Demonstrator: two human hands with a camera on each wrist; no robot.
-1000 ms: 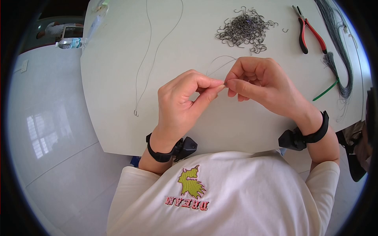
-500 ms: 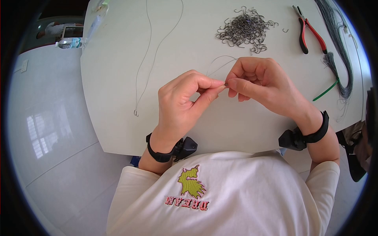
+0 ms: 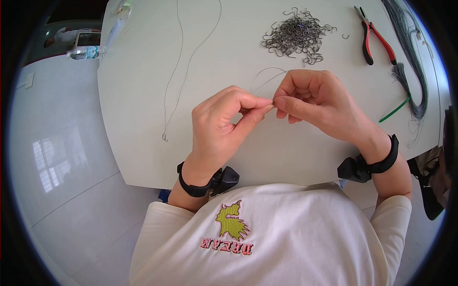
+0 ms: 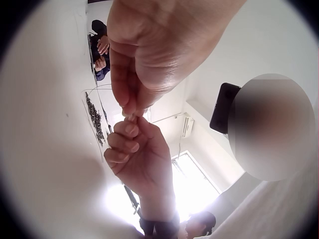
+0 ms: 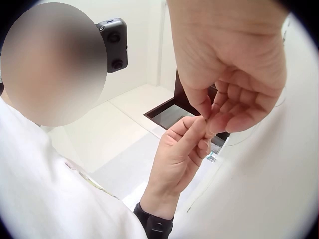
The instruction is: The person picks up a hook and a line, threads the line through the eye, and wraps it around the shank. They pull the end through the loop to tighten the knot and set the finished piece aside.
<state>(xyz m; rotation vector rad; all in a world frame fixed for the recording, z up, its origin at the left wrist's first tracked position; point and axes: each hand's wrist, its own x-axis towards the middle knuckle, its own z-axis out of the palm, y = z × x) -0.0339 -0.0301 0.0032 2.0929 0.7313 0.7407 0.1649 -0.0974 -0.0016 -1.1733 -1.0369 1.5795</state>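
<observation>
I have the left hand [image 3: 226, 114] and right hand [image 3: 312, 97] meeting at the fingertips, each pinching what I take to be a thin line [image 3: 268, 68]; the exact grip point is hidden. I judge this to be the fiddly fastening step, and the next move calls for a steady left pinch and a light right pull. The line looks fine and dark, its loop bowing out beyond the fingers, short of the hook pile [image 3: 298, 38].

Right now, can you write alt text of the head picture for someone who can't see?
A person's left grip and right grip meet above a white table; whatever they pinch is too tiny to identify. Beyond lie a pile of dark hooks and red-handled pliers.
</observation>
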